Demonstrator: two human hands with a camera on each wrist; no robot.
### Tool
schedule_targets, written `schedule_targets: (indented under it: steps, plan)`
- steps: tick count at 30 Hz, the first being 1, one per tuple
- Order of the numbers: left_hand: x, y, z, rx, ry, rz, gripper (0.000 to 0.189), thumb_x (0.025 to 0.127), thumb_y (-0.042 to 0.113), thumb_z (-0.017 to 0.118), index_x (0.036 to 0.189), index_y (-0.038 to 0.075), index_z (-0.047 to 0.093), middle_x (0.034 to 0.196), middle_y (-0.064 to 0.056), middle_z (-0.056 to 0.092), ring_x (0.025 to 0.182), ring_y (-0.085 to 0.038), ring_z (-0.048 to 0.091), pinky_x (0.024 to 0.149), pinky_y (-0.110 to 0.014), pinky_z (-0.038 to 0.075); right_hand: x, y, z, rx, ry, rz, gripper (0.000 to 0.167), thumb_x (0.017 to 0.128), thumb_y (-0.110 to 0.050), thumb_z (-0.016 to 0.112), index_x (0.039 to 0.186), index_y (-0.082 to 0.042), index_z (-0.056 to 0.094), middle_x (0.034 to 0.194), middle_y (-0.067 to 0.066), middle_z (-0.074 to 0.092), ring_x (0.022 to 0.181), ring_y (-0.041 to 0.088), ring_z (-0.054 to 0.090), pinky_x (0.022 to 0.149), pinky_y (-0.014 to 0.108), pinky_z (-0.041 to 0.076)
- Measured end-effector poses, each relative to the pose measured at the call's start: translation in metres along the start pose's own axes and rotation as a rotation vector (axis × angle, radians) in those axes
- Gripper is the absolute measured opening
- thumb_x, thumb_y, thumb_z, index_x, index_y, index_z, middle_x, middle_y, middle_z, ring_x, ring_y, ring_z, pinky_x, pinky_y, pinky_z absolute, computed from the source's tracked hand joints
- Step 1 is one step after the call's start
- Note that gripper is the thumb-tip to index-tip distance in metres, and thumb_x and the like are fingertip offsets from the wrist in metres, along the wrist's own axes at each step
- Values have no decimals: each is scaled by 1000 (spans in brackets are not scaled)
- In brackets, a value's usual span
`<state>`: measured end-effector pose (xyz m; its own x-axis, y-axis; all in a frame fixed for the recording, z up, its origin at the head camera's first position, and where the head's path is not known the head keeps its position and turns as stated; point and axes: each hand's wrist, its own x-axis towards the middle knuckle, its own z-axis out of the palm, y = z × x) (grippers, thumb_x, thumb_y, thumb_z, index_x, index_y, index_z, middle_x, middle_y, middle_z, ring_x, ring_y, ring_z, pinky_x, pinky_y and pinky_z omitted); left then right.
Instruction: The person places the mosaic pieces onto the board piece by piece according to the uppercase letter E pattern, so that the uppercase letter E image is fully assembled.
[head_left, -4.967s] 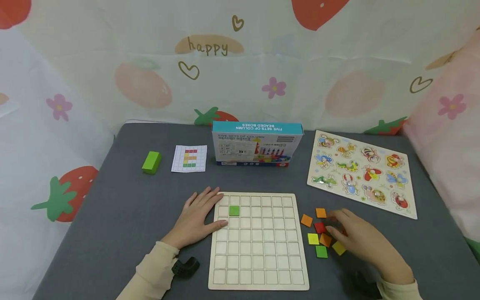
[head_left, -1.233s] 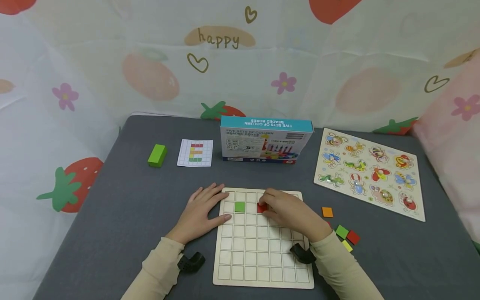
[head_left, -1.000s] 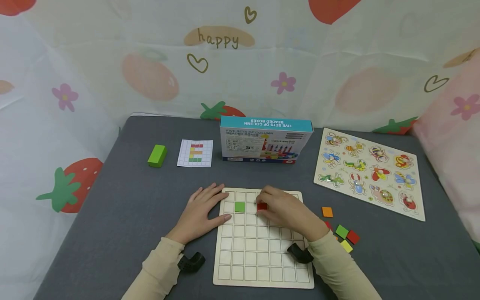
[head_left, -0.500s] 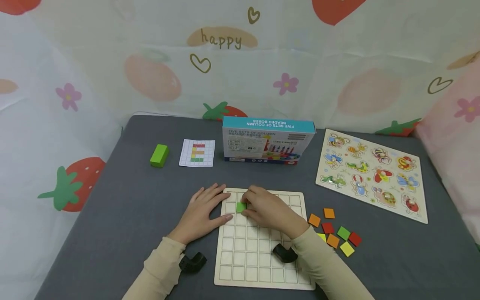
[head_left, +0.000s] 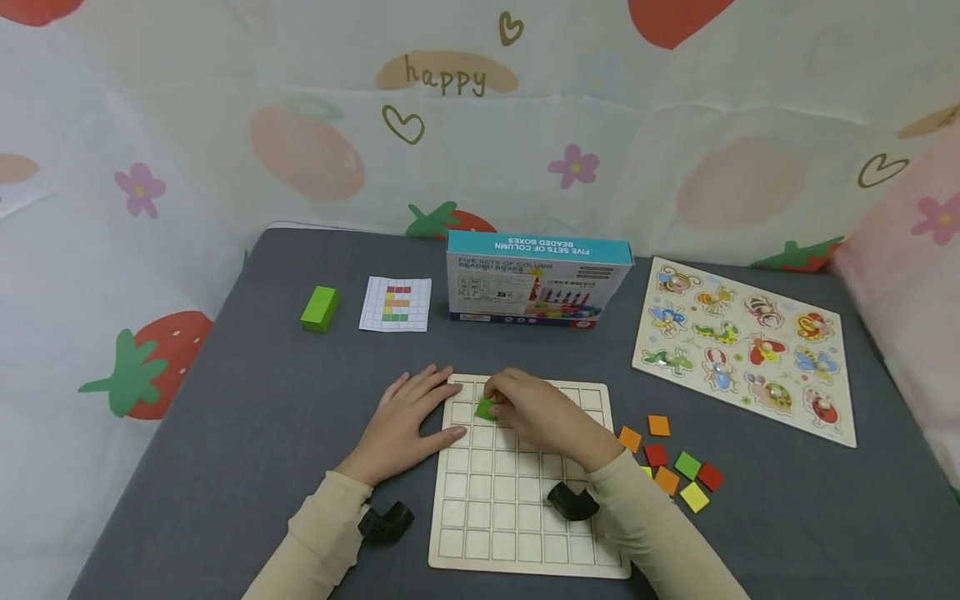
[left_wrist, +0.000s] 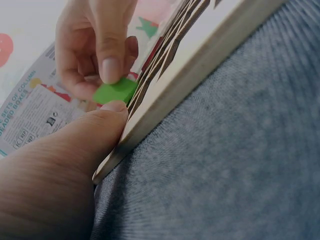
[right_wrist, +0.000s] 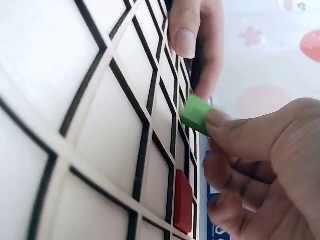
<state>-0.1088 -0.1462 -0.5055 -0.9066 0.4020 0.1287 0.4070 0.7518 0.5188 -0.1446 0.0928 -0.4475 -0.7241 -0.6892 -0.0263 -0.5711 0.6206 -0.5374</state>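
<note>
My right hand [head_left: 542, 415] pinches a green square tile [right_wrist: 196, 115] between thumb and fingers over the upper left of the wooden grid board [head_left: 495, 500]. The tile is tilted and raised from the grid. A red tile [right_wrist: 183, 202] sits in a cell nearby, visible in the right wrist view; in the head view my right hand covers it. Along the board's left edge rests my left hand [head_left: 397, 433], fingers extended, its thumb [left_wrist: 107, 122] on the rim. It holds nothing else.
Loose orange [head_left: 658, 426], red, green and yellow tiles lie right of the board. Behind it stand a cardboard box [head_left: 536, 283], a pattern card [head_left: 395, 305] and a green block [head_left: 320, 309]. An insect puzzle board [head_left: 742, 350] lies at back right.
My right hand came from the loose tiles and set a red tile on the board. It then moved left to the green tile and lifted it askew. The left hand stayed put.
</note>
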Motion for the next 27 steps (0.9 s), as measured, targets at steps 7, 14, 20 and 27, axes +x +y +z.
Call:
schedule_targets:
  steps: [7,14,20,27]
  plan:
    - [1,-1,1,7,0,6,63,89,57,58,141,23,49,153,2,35,145,-20,25,120,-46,12,-5,12,-16,77,14,0,11,96,-13,59,106,-11,63,101,-2,60,85,8,55,75,26,52]
    - [0,-1,0,13,1,-13,63,89,58,57,141,24,49,153,2,35,145,-19,24,120,-46,12,-4,16,-16,44,-41,-6,10,95,-12,61,104,-11,66,98,-2,61,85,9,56,75,27,53]
    - [0,-2,1,15,-1,-15,64,89,60,56,142,24,48,153,3,35,145,-19,24,120,-46,12,-3,15,-13,-18,-40,-8,6,95,-15,62,99,-14,66,96,-4,60,79,7,55,70,25,52]
    - [0,-1,0,14,-4,-11,64,89,59,56,142,24,48,153,2,35,145,-19,24,120,-46,12,-7,13,-10,-87,-27,-24,6,95,-20,63,99,-16,66,95,-6,58,75,3,53,66,22,50]
